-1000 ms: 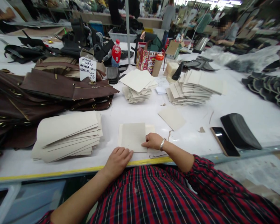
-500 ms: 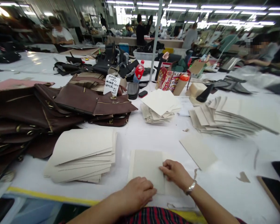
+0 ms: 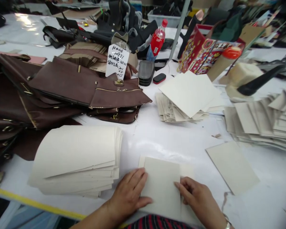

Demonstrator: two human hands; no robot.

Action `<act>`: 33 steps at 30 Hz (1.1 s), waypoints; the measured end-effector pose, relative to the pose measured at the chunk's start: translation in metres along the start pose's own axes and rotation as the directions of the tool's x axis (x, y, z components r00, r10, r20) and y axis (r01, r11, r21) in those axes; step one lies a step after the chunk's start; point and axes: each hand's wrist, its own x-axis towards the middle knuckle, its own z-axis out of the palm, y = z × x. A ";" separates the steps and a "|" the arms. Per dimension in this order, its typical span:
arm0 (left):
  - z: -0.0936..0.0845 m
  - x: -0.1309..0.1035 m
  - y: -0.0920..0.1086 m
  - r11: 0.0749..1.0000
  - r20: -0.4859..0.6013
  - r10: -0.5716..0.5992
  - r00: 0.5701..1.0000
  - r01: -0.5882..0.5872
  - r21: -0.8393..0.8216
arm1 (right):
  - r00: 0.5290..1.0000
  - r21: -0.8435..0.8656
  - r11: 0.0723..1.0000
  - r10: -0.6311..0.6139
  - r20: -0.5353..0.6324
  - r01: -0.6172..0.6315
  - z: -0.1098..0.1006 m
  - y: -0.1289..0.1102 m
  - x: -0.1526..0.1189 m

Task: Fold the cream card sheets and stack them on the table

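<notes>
Aligning a grey card on a desk, seen from the head camera. The grey card (image 3: pixel 163 184) lies near the middle of the near edge of the desk (image 3: pixel 154 140), over a paler sheet (image 3: pixel 187 170) that shows past its left and right sides. The left hand (image 3: pixel 131 190) is spread, its fingers resting over the card's left side; its grip is open and presses rather than clasps. The right hand (image 3: pixel 197 197) has its grip closed at the opposite side, thumb and forefinger appearing to pinch the card's right edge. The step in hand is judged to be the placing of card against sheet. The next move would call for steady pressure from the left and a small, level adjustment from the right, lest the two layers slip askew. To the left lies a curved stack of sheets (image 3: pixel 78 143); farther off, a squarer pile (image 3: pixel 190 92); to the right, a loose card (image 3: pixel 232 167) and, beyond it, a fanned stack (image 3: pixel 257 117).
</notes>
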 end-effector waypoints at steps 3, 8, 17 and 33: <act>-0.003 0.004 0.000 1.000 0.010 -0.020 1.000 0.020 -0.007 | 1.000 -0.009 1.000 0.000 0.000 0.000 0.000 0.000 0.001; -0.004 0.006 -0.002 1.000 0.042 0.017 0.999 -0.017 -0.017 | 1.000 -0.052 0.998 -0.020 -0.018 0.019 -0.001 -0.005 0.002; 0.007 0.012 0.001 1.000 -0.018 -0.007 1.000 0.007 -0.010 | 0.930 -0.451 0.885 -0.256 -0.262 0.117 -0.004 -0.005 0.002; 0.012 -0.009 -0.002 0.990 -0.031 -0.114 0.993 0.111 -0.084 | 0.714 -0.510 0.636 -0.698 -0.059 0.579 0.022 -0.035 0.030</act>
